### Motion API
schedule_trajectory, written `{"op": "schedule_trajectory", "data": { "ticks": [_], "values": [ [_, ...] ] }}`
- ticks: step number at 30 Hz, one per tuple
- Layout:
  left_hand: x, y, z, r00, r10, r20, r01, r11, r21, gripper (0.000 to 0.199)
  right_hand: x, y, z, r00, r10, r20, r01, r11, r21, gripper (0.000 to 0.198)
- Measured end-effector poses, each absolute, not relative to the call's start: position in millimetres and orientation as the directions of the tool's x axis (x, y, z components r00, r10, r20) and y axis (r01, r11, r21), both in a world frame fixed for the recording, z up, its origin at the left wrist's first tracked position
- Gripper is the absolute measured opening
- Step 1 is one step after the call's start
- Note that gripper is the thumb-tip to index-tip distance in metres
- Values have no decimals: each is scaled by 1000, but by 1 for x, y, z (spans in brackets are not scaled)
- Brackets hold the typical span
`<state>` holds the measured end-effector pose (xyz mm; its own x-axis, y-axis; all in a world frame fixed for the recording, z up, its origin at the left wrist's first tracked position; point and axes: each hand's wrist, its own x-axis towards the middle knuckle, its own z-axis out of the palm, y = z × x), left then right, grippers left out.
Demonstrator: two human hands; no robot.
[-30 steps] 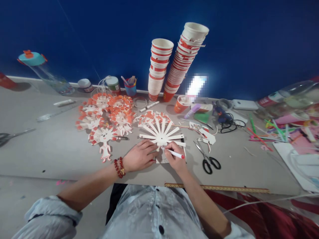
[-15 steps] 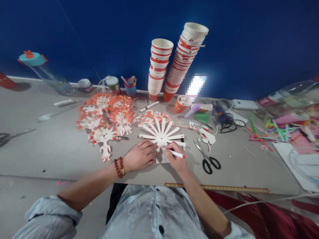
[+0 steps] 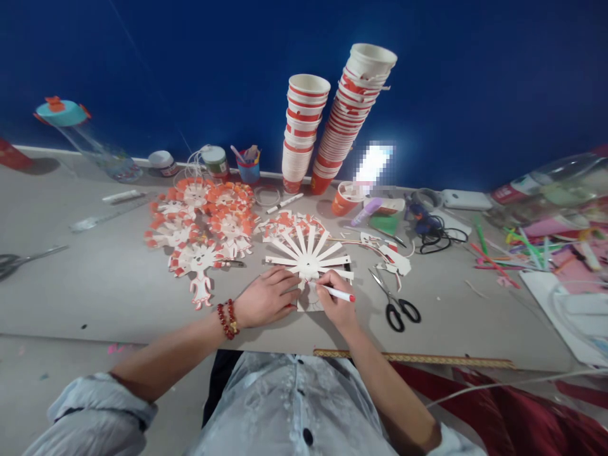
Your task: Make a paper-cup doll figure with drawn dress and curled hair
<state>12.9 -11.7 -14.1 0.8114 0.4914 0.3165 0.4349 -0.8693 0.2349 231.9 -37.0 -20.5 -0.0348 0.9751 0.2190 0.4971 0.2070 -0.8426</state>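
Observation:
My right hand (image 3: 338, 301) pinches a white marker (image 3: 338, 292) with a red end, its tip down on a white paper cutout (image 3: 310, 259) whose strips fan out like rays. My left hand (image 3: 270, 296) lies flat, fingers stretched, with its fingertips on the cutout's left edge. Under the rays is a pale paper piece (image 3: 310, 305) with faint drawn lines, partly covered by my hands. A finished-looking animal figure (image 3: 200, 275) with orange-tipped rays lies to the left, at the front of a heap of similar cutouts (image 3: 228, 209).
Black-handled scissors (image 3: 396, 310) lie right of my right hand. Two tall stacks of paper cups (image 3: 306, 133) stand at the back near a lit phone (image 3: 375, 166). Paper scraps (image 3: 394, 256), a cord (image 3: 439, 237) and coloured sticks (image 3: 527, 250) lie rightward; a clear bottle (image 3: 102, 149) stands far left.
The marker and my right hand have shifted very slightly at the cutout. My left hand and everything else stay in place.

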Motion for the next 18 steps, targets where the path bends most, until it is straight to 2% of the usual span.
{"op": "schedule_trajectory", "data": {
  "ticks": [4, 18],
  "values": [
    [13, -12, -14, 812, 491, 316, 434, -869, 237, 29, 232, -38, -21, 1, 974, 226, 501, 195, -843, 14],
    [13, -12, -16, 807, 492, 326, 434, -869, 239, 29, 231, -37, -20, -30, 976, 217, 521, 200, -830, 15]
  ]
}}
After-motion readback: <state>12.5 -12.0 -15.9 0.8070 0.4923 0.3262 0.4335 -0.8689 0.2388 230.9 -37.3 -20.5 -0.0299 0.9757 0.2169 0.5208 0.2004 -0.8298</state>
